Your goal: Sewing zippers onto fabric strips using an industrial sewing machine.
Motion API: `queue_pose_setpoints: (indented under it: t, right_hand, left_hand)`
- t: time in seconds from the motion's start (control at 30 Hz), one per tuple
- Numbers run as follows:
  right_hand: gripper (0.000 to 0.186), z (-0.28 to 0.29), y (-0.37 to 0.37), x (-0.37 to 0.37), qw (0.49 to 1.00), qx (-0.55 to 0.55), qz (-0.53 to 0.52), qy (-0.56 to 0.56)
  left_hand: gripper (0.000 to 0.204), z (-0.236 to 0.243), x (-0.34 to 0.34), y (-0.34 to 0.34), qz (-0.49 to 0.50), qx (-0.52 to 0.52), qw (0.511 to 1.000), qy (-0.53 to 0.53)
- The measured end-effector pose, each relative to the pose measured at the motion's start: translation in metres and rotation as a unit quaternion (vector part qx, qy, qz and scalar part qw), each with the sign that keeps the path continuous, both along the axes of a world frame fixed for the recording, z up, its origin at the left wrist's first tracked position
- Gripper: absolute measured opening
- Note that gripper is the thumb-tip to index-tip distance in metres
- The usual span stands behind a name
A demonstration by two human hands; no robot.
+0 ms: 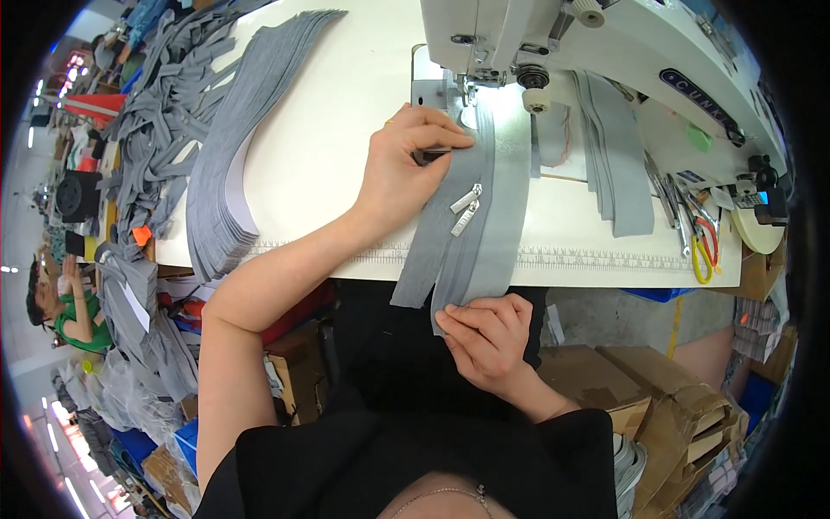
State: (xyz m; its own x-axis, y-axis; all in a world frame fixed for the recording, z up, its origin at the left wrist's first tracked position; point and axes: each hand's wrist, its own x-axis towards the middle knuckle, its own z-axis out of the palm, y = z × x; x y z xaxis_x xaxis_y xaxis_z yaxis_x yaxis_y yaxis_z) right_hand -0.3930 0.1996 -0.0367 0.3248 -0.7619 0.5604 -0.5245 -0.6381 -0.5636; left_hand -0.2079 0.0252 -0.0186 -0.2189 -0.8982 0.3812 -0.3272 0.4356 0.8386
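Under the presser foot (468,91) of a white sewing machine (605,52) runs a long grey zipper strip (501,199) laid along wider grey fabric. Two silver zipper pulls (465,210) lie on it, side by side. Just left of the needle, my left hand (406,156) is closed, its fingertips touching the strip's left edge. A small dark object shows between thumb and fingers, too hidden to name. Past the table's front edge, my right hand (488,337) pinches the strip's lower end between thumb and fingers.
A tall stack of grey fabric strips (229,164) curves along the left, beside a tangled grey heap (164,112). More grey strips (618,156) lie right of the needle, near scissors (707,246). A printed ruler (588,258) lines the front edge; cardboard boxes (657,398) stand below right.
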Motion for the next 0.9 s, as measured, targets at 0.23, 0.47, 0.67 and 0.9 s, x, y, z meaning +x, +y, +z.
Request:
queue_pose_setpoints:
  t: [0.23,0.47,0.67,0.9]
  right_hand:
    - [0.037,0.000,-0.005,0.002,1.000,-0.003,-0.001,-0.004]
    - [0.033,0.009,-0.021,0.005,1.000,-0.011,-0.015,0.002]
    - [0.034,0.012,-0.028,0.007,0.999,-0.017,-0.038,0.005]
    - [0.032,0.012,-0.028,0.008,0.999,-0.008,-0.041,0.005]
  left_hand:
    - [0.036,0.004,-0.002,0.003,0.003,-0.014,0.998,-0.059]
    - [0.040,0.013,0.001,0.001,-0.009,0.034,0.998,-0.061]
    - [0.036,0.008,0.002,-0.003,-0.027,0.068,0.997,0.004]
    - [0.026,0.012,0.002,0.005,-0.039,-0.105,0.983,-0.147]
